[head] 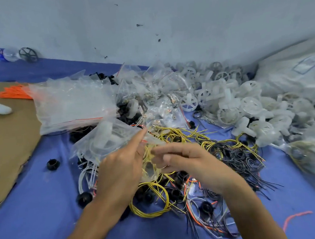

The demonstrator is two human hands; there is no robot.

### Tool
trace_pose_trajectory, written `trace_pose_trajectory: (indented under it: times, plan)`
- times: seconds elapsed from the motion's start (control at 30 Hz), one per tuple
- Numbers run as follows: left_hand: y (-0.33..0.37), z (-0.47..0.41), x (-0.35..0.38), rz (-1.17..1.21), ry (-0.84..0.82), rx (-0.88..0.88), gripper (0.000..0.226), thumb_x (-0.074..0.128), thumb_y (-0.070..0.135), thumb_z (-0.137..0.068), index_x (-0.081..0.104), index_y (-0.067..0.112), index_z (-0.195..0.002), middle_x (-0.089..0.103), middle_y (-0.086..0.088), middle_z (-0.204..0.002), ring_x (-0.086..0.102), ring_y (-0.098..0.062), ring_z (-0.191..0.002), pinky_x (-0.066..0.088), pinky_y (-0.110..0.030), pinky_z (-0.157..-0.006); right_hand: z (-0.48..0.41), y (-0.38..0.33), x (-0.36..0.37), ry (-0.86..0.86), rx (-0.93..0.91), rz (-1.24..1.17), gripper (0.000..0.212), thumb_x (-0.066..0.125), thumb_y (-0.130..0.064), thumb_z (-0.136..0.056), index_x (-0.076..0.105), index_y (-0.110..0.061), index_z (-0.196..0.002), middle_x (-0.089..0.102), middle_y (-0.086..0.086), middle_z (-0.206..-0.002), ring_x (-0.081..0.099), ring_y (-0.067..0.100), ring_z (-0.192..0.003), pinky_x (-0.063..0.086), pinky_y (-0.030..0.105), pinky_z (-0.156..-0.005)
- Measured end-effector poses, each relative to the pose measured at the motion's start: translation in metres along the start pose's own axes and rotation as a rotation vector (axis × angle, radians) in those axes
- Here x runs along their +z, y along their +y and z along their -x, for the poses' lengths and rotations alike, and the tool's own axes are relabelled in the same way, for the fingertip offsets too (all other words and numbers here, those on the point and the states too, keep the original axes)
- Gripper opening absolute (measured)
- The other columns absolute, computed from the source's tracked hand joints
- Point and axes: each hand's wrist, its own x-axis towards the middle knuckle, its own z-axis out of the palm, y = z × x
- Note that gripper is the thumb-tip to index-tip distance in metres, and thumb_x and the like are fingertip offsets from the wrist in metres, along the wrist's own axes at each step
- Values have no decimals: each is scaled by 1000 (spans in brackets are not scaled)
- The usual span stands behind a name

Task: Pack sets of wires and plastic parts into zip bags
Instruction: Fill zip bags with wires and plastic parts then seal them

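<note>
Far left of the wire heap (186, 174), cardboard (6, 147) lies on the blue cloth (37, 215). Orange ties (14, 91) rest at its back edge. A stack of clear bags (71, 104) sits up and left of the heap, and a black cap (53, 164) lies alone just left of it.

The left hand (119, 172) reaches in from the lower left over the heap's left edge. Its index finger is stretched straight along the corner of a zip bag (107, 141) with a white part inside, and the other fingers are bent under. The blur hides whether it truly grips the bag.

The right hand (191, 164) comes in from the lower right over the heap's middle, knuckles up. Its fingers are curled and the tips pinch that same bag corner, where yellow wires (154, 201) meet it.

White wheels (247, 107) pile up behind and right of the heap, and a big sack (301, 76) lies furthest right.
</note>
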Motion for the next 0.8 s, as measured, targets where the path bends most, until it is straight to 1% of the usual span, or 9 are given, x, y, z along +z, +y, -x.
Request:
trace_pose_trajectory:
  times: [0.1, 0.17, 0.27, 0.33, 0.47, 0.57, 0.67, 0.73, 0.8]
  plan:
    - [0, 0, 2, 9, -12, -14, 43, 33, 48, -100, 54, 36, -136, 46, 5, -49, 50, -26, -48, 38, -34, -48, 15, 8, -82, 404, -36, 299, 19, 61, -25, -93, 73, -34, -106, 74, -6, -103, 67, 6, -96, 53, 30, -80]
    - [3, 1, 4, 11, -20, -21, 40, 39, 43, -101, 56, 34, -136, 33, 9, -46, 40, -22, -44, 32, -32, -46, 12, 17, -138, 718, 73, 662, 20, 61, -22, -94, 72, -33, -106, 71, -3, -108, 66, 13, -95, 51, 36, -82]
    - [7, 2, 3, 17, -50, -46, 36, 41, 40, -104, 57, 34, -136, 38, 7, -48, 45, -25, -45, 35, -34, -46, 0, 46, -198, 771, 411, 1091, 33, 56, -20, -94, 63, -20, -127, 58, 18, -126, 58, 35, -108, 45, 37, -94]
    - [9, 4, 1, 18, -69, -69, 38, 40, 44, -104, 57, 35, -136, 39, 7, -48, 47, -24, -45, 36, -35, -46, -4, 58, -214, 715, 517, 1122, 35, 52, -22, -95, 57, -18, -130, 64, 20, -115, 60, 35, -102, 48, 38, -84]
    - [12, 7, -5, -10, -124, -83, 42, 38, 43, -99, 59, 34, -135, 41, 8, -51, 50, -24, -49, 36, -34, -47, 4, 52, -206, 819, 384, 932, 24, 55, -23, -90, 64, -26, -113, 66, 7, -76, 60, 25, -64, 45, 33, -59]
    - [11, 7, -5, -7, -142, -86, 43, 37, 44, -100, 58, 33, -136, 34, 9, -47, 46, -21, -47, 38, -34, -46, 25, 31, -179, 878, 167, 567, 17, 58, -17, -90, 64, -31, -96, 67, 8, -86, 63, 21, -64, 46, 29, -54]
    - [11, 6, -2, -2, -152, -102, 43, 34, 47, -102, 56, 35, -137, 50, 6, -51, 52, -23, -50, 42, -35, -48, 54, 12, -127, 550, -3, -15, 24, 61, 2, -86, 71, -17, -97, 68, 19, -100, 67, 21, -78, 57, 27, -63]
    - [11, 7, 0, 30, -165, -119, 47, 31, 50, -99, 54, 37, -138, 60, 3, -61, 58, -27, -58, 47, -38, -55, 68, 9, -83, 240, -11, -192, 23, 65, -4, -83, 69, -8, -105, 66, 23, -106, 66, 26, -82, 57, 30, -68]
    - [10, 8, -1, 51, -187, -129, 52, 26, 54, -96, 50, 39, -140, 62, 2, -65, 59, -28, -64, 49, -41, -61, 71, 11, -42, 79, 20, -229, 23, 61, -2, -87, 68, -7, -109, 67, 23, -111, 66, 30, -84, 57, 34, -73]
